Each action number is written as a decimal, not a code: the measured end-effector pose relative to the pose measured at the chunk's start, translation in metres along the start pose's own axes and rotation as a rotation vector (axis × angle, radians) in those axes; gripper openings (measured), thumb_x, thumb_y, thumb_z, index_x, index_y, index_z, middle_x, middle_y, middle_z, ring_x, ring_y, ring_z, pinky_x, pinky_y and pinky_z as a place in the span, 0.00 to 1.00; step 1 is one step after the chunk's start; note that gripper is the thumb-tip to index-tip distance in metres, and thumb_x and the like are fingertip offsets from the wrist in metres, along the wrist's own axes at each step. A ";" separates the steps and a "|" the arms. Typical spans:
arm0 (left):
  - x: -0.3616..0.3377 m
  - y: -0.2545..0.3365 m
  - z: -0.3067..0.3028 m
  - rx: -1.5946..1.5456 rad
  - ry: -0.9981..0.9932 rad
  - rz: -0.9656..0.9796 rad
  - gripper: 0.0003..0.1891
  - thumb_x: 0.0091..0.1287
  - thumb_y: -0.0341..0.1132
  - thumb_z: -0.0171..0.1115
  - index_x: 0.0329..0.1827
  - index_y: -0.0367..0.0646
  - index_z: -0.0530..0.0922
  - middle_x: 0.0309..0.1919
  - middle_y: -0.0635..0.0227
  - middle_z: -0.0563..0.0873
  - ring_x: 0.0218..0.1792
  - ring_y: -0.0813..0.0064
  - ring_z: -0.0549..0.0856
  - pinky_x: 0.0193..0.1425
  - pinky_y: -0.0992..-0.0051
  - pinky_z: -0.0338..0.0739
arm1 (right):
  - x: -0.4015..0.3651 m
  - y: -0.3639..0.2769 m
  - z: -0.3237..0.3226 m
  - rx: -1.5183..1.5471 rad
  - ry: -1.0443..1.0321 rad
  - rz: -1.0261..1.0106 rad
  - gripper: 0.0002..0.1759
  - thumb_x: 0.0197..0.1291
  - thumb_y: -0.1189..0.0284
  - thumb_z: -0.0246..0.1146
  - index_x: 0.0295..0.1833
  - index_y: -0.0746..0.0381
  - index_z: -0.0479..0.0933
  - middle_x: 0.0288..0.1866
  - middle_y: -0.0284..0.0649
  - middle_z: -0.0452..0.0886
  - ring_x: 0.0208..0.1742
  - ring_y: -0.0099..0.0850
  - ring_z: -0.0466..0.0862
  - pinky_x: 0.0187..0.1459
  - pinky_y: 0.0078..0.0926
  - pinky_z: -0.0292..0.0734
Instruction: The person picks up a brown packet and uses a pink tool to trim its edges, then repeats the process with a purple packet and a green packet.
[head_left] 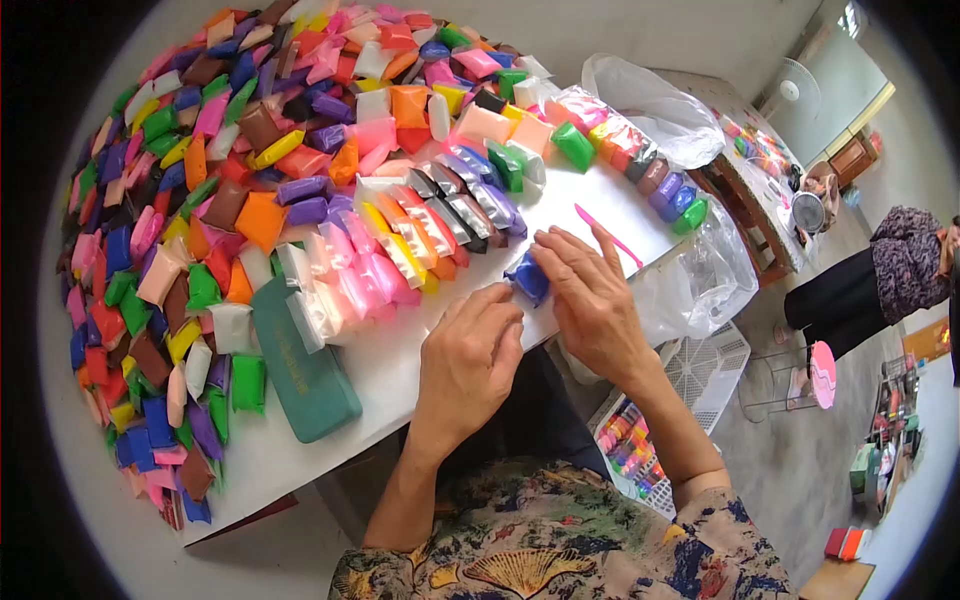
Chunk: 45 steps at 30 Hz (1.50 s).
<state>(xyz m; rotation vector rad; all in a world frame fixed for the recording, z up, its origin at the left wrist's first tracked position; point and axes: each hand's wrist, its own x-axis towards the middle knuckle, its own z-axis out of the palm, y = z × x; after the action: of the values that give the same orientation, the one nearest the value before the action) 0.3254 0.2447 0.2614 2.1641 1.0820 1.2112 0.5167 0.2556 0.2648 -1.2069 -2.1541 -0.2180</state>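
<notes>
Work: touching blue pack (529, 280) with right hand (585, 290), fingers spread a bit, holding left hand (470, 352) curled beside, likely needing steady grip next.

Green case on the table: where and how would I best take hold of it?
I'd grip the green case across its narrow width at the end nearest the wearer, coming from the near side of the table. It lies flat and elongated, with that end exposed; pink packets crowd its farther part.

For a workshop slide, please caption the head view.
A bare left hand and right hand frame a shiny blue packet at a white table heaped with colourful plastic packets.
</notes>
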 end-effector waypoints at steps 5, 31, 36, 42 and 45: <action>-0.001 -0.003 0.001 -0.060 0.024 -0.045 0.06 0.67 0.25 0.60 0.43 0.33 0.81 0.48 0.54 0.85 0.45 0.55 0.85 0.48 0.64 0.79 | 0.001 -0.004 0.013 0.032 -0.105 -0.052 0.27 0.64 0.73 0.63 0.67 0.71 0.72 0.70 0.52 0.74 0.76 0.47 0.70 0.80 0.52 0.51; 0.006 0.003 0.013 0.274 0.074 -0.116 0.19 0.67 0.27 0.60 0.61 0.32 0.76 0.45 0.52 0.77 0.42 0.52 0.82 0.44 0.58 0.77 | -0.013 -0.001 0.016 0.097 -0.086 -0.065 0.29 0.63 0.69 0.65 0.68 0.67 0.72 0.73 0.49 0.72 0.78 0.44 0.67 0.80 0.52 0.50; 0.007 0.005 0.017 0.270 0.091 -0.139 0.10 0.67 0.28 0.61 0.50 0.36 0.80 0.41 0.56 0.78 0.41 0.52 0.83 0.42 0.57 0.77 | -0.015 0.014 0.003 0.386 -0.086 -0.052 0.31 0.61 0.75 0.66 0.70 0.67 0.70 0.73 0.50 0.72 0.76 0.45 0.70 0.79 0.51 0.54; 0.003 0.003 0.019 0.200 0.112 -0.129 0.05 0.65 0.27 0.64 0.42 0.37 0.81 0.37 0.58 0.78 0.36 0.55 0.83 0.40 0.61 0.76 | -0.036 0.007 0.001 0.355 0.222 0.122 0.29 0.54 0.73 0.72 0.62 0.67 0.75 0.61 0.50 0.79 0.64 0.48 0.77 0.68 0.46 0.68; 0.004 0.005 0.017 0.215 0.108 -0.105 0.06 0.65 0.27 0.64 0.42 0.37 0.80 0.37 0.58 0.78 0.36 0.55 0.83 0.38 0.61 0.76 | -0.034 0.006 0.003 0.176 0.267 0.069 0.20 0.50 0.70 0.75 0.48 0.62 0.79 0.46 0.41 0.80 0.47 0.41 0.78 0.53 0.41 0.70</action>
<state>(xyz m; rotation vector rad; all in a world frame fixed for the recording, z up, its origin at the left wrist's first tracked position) 0.3435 0.2451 0.2578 2.1852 1.4114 1.2251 0.5324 0.2360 0.2404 -1.0835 -1.8573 -0.1472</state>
